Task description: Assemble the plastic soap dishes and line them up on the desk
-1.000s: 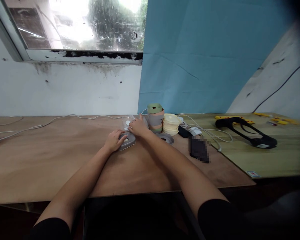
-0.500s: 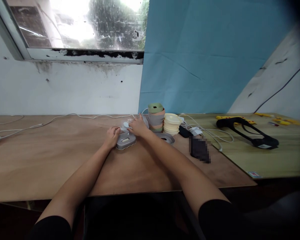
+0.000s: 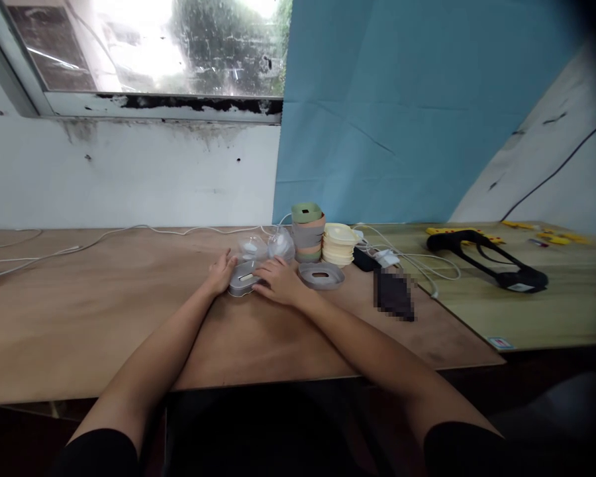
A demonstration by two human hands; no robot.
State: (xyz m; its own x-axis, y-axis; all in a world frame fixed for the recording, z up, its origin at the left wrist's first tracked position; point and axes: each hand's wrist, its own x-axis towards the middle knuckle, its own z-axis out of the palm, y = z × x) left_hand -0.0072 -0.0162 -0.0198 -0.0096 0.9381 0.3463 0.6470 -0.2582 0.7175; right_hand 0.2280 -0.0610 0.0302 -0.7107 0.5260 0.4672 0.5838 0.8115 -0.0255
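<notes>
A grey plastic piece with rounded ends and a light slot in its top, like a shallow box or lid (image 3: 239,285), lies on the table between my hands. Against its left end rests my left hand (image 3: 222,273), fingers stretched out along the edge. My right hand (image 3: 281,282) reaches over the right end, its fingers apart and the fingertips near the slot; its palm side is hidden. Just behind stand a clear plastic dome (image 3: 251,245) and a second, cloudy clear one (image 3: 281,244). Right of my right hand sits a similar grey piece with an oval opening (image 3: 322,283).
A stack of green, grey and peach containers (image 3: 308,233) stands beside a stack of cream ones (image 3: 338,246). Farther right are a white adapter (image 3: 386,258) with cables, a blurred-out dark object (image 3: 395,295) and a black frame-like strap (image 3: 491,262). A wall runs behind.
My right hand has moved from the clear plastic behind, back toward me and onto the grey piece. Both clear domes now show. My left hand stays at the left end.
</notes>
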